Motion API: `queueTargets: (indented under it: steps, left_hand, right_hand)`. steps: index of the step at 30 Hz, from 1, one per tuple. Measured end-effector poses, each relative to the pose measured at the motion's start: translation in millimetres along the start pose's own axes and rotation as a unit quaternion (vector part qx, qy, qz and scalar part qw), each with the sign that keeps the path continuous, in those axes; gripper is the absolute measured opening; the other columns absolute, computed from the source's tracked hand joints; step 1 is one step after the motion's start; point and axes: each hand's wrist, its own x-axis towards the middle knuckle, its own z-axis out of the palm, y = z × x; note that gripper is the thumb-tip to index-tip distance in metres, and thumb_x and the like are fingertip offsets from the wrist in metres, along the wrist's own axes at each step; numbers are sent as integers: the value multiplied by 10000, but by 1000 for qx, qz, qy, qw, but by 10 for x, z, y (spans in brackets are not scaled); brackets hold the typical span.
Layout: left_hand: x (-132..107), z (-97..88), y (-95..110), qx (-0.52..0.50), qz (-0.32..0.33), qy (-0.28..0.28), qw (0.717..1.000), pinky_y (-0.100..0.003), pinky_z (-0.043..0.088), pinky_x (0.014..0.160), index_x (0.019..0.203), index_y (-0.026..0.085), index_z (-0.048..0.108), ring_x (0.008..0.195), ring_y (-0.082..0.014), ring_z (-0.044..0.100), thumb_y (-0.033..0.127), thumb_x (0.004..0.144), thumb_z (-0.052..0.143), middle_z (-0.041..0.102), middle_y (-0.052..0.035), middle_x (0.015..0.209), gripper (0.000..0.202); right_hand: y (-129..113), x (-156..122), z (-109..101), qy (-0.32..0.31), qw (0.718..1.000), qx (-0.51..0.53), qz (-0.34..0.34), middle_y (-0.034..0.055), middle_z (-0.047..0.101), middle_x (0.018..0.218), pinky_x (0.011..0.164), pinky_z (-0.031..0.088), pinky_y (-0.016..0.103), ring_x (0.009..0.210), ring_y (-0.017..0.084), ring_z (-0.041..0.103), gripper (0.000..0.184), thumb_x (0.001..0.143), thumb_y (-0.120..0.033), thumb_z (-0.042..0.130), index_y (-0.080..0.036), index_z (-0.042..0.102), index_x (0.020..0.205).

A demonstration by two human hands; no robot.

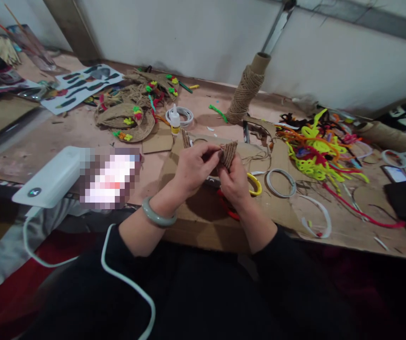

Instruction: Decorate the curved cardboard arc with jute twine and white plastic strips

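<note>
My left hand (193, 166) and my right hand (236, 185) meet over a sheet of cardboard (203, 208) and both grip a small triangular piece wrapped in brown twine (228, 153). The piece sticks up between the fingertips. A green bangle (157, 215) sits on my left wrist. Under my right hand lie a yellow ring (256, 185) and a red pipe cleaner (228, 211).
A twine spool (245, 89) stands at the back centre. A glue bottle (175, 120) and finished twine shapes (132, 111) lie back left. A heap of coloured pipe cleaners (316, 146) is at right, white rings (281, 183) beside it. A white power bank (52, 177) with cable sits left.
</note>
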Motion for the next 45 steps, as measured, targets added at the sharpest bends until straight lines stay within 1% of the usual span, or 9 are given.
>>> queueTargets:
  steps: [4, 8, 11, 15, 21, 26, 33, 40, 45]
  left_hand:
    - [0, 19, -90, -22, 6, -3, 1000, -230, 494, 658, 831, 164, 695, 694, -123, 651, 200, 792, 603, 726, -28, 775, 106]
    - [1, 19, -102, -27, 14, 6, 1000, -224, 498, 651, 825, 170, 691, 685, -116, 651, 194, 798, 608, 722, -16, 755, 90]
    - [-5, 9, -108, -44, 0, 14, 999, -218, 496, 624, 808, 169, 685, 658, -113, 645, 190, 805, 609, 713, -12, 729, 79]
    - [-11, -15, -115, -61, -18, 14, 998, -217, 498, 609, 784, 167, 681, 639, -111, 636, 200, 810, 612, 705, -12, 708, 81]
    - [-27, -32, -105, -53, -27, 6, 998, -246, 519, 660, 824, 173, 701, 710, -138, 668, 240, 802, 642, 731, -33, 766, 91]
    - [-38, -26, -114, -45, -31, 8, 998, -242, 504, 630, 830, 171, 710, 662, -127, 650, 266, 801, 642, 727, -31, 742, 121]
    - [-40, -33, -92, -40, -24, 8, 999, -243, 500, 624, 819, 173, 708, 659, -128, 646, 224, 811, 617, 727, -27, 744, 104]
    - [-44, -32, -74, -35, -28, 6, 999, -255, 512, 674, 802, 175, 695, 698, -136, 656, 205, 814, 599, 730, -32, 765, 101]
    - [-41, -38, -87, -32, -34, 6, 999, -236, 497, 636, 789, 171, 686, 667, -125, 646, 213, 819, 587, 718, -22, 729, 111]
  right_hand:
    - [32, 9, 8, -2, 1000, -24, -5, 83, 635, 993, 804, 514, 384, 881, 210, 615, 326, 843, -222, 458, -187, 474, 1166]
    - [45, 12, 13, 7, 999, -41, -14, 77, 634, 1003, 797, 514, 374, 890, 210, 614, 317, 829, -212, 464, -206, 478, 1145]
    - [41, 9, 15, 5, 998, -55, -8, 71, 633, 968, 788, 512, 377, 872, 214, 612, 302, 827, -221, 469, -208, 487, 1129]
    - [17, 7, 14, 3, 998, -57, 3, 75, 632, 961, 831, 503, 394, 906, 223, 609, 286, 832, -235, 476, -193, 501, 1114]
    - [16, 5, 18, -2, 998, -56, -3, 101, 637, 1017, 895, 496, 422, 993, 243, 608, 280, 832, -225, 468, -188, 512, 1106]
    - [35, -7, 12, -10, 997, -73, -9, 113, 634, 1068, 948, 481, 441, 1070, 257, 598, 327, 822, -209, 464, -189, 505, 1146]
    - [56, -6, 5, -23, 996, -84, -22, 114, 641, 1077, 1008, 454, 434, 1146, 254, 574, 359, 829, -218, 442, -192, 504, 1181]
    - [27, -15, -1, -22, 996, -87, -2, 132, 645, 1043, 927, 485, 454, 1050, 272, 608, 317, 827, -238, 456, -177, 510, 1134]
    - [10, -19, -4, -23, 996, -83, 22, 103, 644, 1029, 903, 491, 422, 1007, 248, 612, 289, 824, -238, 468, -197, 512, 1107]
